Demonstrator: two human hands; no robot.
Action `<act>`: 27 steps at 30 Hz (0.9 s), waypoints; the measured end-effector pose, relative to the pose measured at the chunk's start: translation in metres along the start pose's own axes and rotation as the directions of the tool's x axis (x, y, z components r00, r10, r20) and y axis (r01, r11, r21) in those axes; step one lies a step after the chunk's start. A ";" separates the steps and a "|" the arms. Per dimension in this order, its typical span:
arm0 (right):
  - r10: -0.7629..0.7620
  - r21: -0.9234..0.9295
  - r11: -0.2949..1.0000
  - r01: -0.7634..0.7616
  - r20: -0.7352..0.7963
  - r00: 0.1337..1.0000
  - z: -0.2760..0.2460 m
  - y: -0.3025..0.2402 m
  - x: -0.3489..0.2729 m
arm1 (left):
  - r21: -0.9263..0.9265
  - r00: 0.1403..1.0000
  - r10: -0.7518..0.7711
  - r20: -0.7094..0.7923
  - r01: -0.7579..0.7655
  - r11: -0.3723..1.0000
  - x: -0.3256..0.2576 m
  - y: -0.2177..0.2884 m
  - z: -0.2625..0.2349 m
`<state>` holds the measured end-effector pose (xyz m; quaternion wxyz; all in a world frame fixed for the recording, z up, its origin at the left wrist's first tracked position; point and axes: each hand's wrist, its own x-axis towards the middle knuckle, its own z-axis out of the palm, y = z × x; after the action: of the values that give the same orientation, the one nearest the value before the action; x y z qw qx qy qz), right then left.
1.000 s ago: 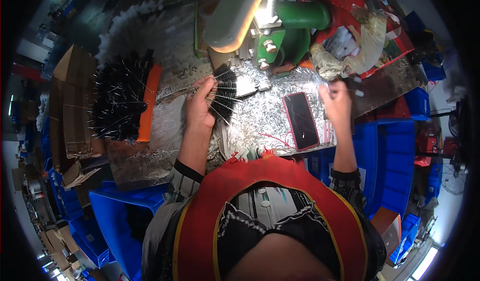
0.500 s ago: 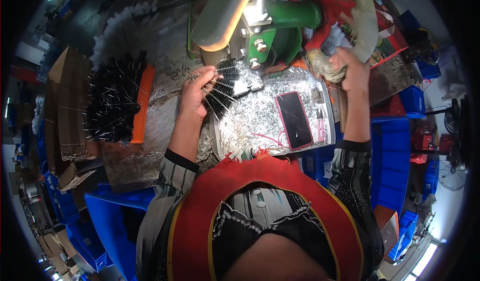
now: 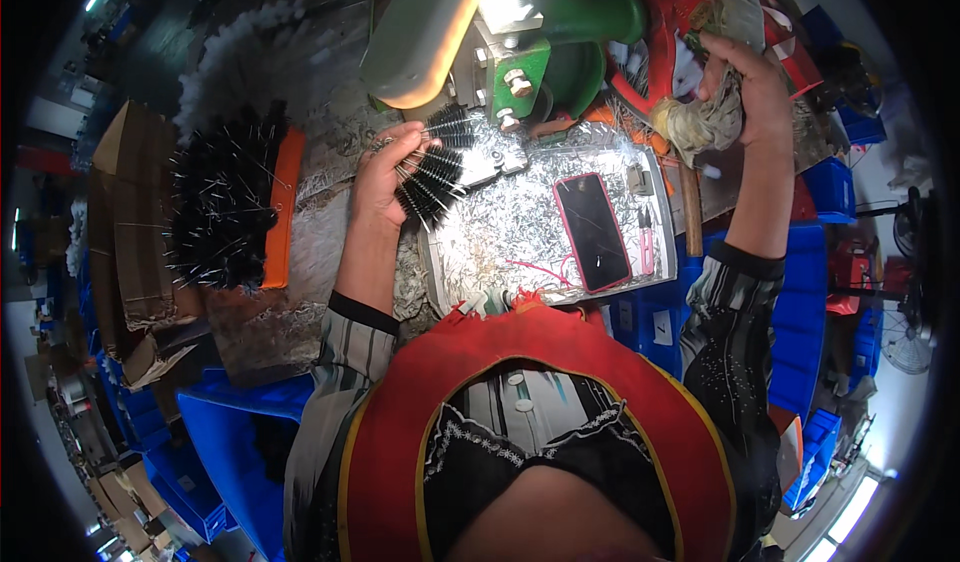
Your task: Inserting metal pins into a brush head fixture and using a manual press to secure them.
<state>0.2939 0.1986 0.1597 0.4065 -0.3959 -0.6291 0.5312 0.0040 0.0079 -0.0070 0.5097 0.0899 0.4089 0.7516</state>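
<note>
My left hand (image 3: 385, 172) is closed around a fan of small black wire tube brushes (image 3: 432, 177), their bristle ends spread toward the right. The brushes hang over the left edge of a shiny, metal-littered tray (image 3: 490, 247), beside a green machine (image 3: 520, 87) with bolts. At the upper right, my right hand (image 3: 750, 87) grips a crumpled, pale bundle of cloth (image 3: 700, 127) beside a red bag (image 3: 665, 22). The cloth partly hides the fingers. On the tray lie a phone (image 3: 594, 232) with a pink-red case and small pink snips (image 3: 646, 242).
Many more black brushes (image 3: 225, 197) stand bunched against an orange strip (image 3: 284, 207) on the left, next to a cardboard box (image 3: 145, 222). A lamp (image 3: 420, 37) hangs over the machine. A wooden handle (image 3: 692, 212) lies right of the tray. Blue bins (image 3: 235, 452) flank me.
My right hand has moved right and slightly up with the pale cloth. My left hand, holding the brushes, has shifted slightly left and up.
</note>
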 end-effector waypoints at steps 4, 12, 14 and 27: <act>-0.314 0.101 0.930 0.354 -0.288 0.905 0.016 0.072 -0.016 | -0.017 0.999 -0.012 0.038 0.013 1.000 -0.002 0.002 -0.007; -0.138 0.268 0.948 0.169 -0.134 0.981 0.007 0.057 -0.010 | 0.037 1.000 -0.011 0.010 0.011 0.999 0.006 0.002 -0.006; -0.002 0.126 0.992 0.010 -0.070 0.998 0.007 0.029 -0.008 | 0.053 1.000 -0.001 0.001 0.001 0.999 0.004 0.002 -0.008; -0.100 0.274 0.948 0.162 -0.228 0.968 0.015 0.088 -0.014 | -0.083 0.995 0.072 -0.072 -0.078 0.994 0.007 -0.008 -0.008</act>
<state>0.2903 0.1910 0.0702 0.5594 -0.3431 -0.5224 0.5445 0.0018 0.0108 -0.0199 0.4701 0.0572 0.3899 0.7897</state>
